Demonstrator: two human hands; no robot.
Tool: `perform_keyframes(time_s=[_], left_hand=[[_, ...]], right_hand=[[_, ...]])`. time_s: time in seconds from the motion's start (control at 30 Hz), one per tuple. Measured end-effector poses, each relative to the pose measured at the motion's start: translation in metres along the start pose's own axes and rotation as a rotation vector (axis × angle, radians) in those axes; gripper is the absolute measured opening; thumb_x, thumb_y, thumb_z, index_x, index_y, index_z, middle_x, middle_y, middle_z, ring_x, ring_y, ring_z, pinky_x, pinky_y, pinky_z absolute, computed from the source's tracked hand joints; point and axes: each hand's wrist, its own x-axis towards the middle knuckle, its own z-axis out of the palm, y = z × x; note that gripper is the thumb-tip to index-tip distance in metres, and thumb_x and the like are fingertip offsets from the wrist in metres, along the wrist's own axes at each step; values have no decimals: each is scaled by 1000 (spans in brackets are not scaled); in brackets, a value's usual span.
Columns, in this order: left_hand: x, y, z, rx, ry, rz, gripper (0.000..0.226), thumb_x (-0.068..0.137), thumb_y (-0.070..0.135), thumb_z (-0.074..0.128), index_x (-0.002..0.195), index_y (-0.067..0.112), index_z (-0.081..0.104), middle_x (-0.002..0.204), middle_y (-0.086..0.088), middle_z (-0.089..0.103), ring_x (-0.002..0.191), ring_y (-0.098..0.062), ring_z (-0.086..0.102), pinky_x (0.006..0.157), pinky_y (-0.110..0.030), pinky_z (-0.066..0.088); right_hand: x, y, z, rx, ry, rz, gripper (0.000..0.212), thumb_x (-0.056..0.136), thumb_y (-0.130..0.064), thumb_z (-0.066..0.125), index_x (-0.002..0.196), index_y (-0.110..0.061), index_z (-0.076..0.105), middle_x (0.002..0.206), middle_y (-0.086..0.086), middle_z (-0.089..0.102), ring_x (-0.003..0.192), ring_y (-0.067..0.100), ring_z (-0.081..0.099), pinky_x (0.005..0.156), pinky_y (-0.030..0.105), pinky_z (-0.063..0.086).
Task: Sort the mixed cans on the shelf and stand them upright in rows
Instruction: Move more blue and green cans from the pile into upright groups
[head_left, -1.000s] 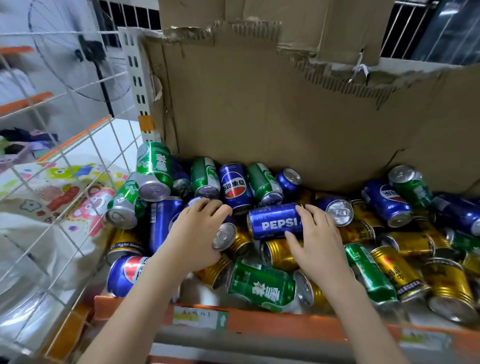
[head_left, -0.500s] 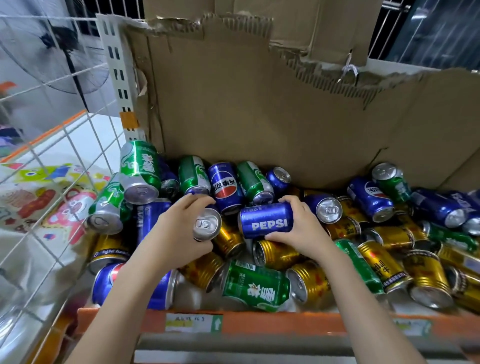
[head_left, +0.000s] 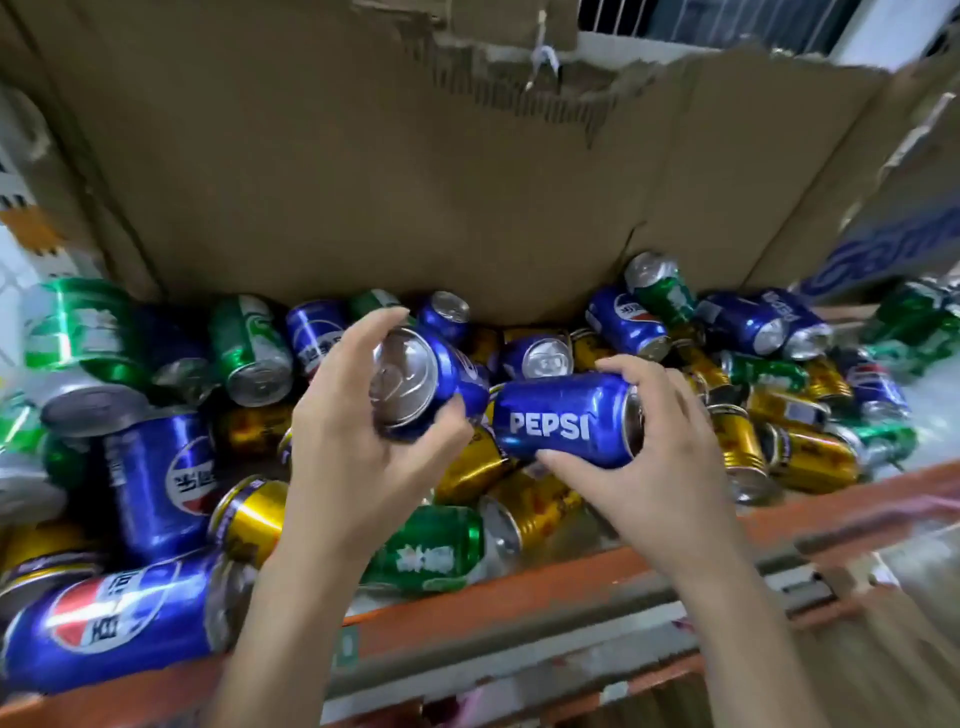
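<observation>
Gripping 2 smooth, rigid blue cans, left hand (head_left: 363, 467) round one (head_left: 431, 384), right hand (head_left: 644, 467) pinching another (head_left: 561, 421) by its ends; probably light, slippery.

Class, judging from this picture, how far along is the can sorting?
Done: nothing visible; no upright rows yet. In hand: the left hand grips one blue can, the right hand another marked PEPSI. Left: the mixed pile of cans lying jumbled on the shelf.

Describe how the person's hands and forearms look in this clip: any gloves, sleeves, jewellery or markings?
Both the left hand and the right hand are bare, without gloves. No rings, watch or bracelets show. Both forearms are uncovered as far as the frame's lower edge, so no sleeve is visible. No markings show.
</observation>
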Motion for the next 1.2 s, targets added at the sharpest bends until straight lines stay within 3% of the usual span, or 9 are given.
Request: perform_keyframes(time_s=[0.07,0.17,0.27,0.33,0.4,0.5,0.7,0.9,1.2], left_hand=[[-13,20,27,-108,-37,-21,51,69,38,57,117,22,50,78,18,57,70,8,53,67,-1,36],[-37,46,73,-190,-158,-58,59,67,43,56,124,32,45,86,27,59,78,11,56,69,1,36],[-60,69,127,-183,-310,-70,61,64,49,54,123,32,49,94,21,59,82,4,57,71,0,37],[-74,90,166,-198,-368,-85,53,63,50,56,113,33,47,91,20,59,81,6,57,67,-1,38],[-89,119,208,-215,-420,-95,48,66,42,68,107,31,44,87,21,57,81,11,56,63,-1,39],[-114,167,275,-248,-493,-96,50,69,27,75,106,27,41,86,23,53,80,18,53,61,-1,40],[-164,258,396,-327,-670,-137,60,46,61,71,94,41,42,92,22,56,84,9,58,67,-11,49],[-181,300,476,-289,-725,-108,56,54,39,86,92,40,44,91,22,55,88,10,55,65,-5,45],[-141,316,626,-265,-655,-141,52,59,35,83,96,40,46,96,17,58,87,1,58,71,-13,50]], right_hand=[[-23,19,-23,45,81,37,73,58,-30,85,114,-41,40,111,-12,37,97,-8,44,67,1,39],[-52,57,-56,29,218,94,76,54,-13,88,112,-34,44,110,-3,40,97,-28,36,70,-9,29],[-79,109,-93,-46,313,162,76,51,-8,89,113,-27,50,107,1,44,89,-20,39,74,-11,25],[-98,148,-118,-89,311,223,80,53,-10,88,116,-34,45,109,-4,41,87,-7,41,74,-6,31],[-117,189,-144,-118,288,301,83,56,-15,87,117,-42,38,112,-7,39,92,7,48,71,7,39],[-144,250,-187,-173,278,353,82,56,-15,87,118,-39,38,116,-4,42,98,18,53,71,29,48],[-174,346,-267,-288,273,428,79,56,-24,86,119,-38,41,115,-2,44,96,24,58,70,31,51],[-173,425,-318,-274,323,512,75,59,-28,86,120,-36,42,113,-1,44,89,21,57,67,33,52],[-103,556,-353,-231,278,495,82,57,-20,86,125,-34,44,115,-1,48,97,18,55,69,3,32]])
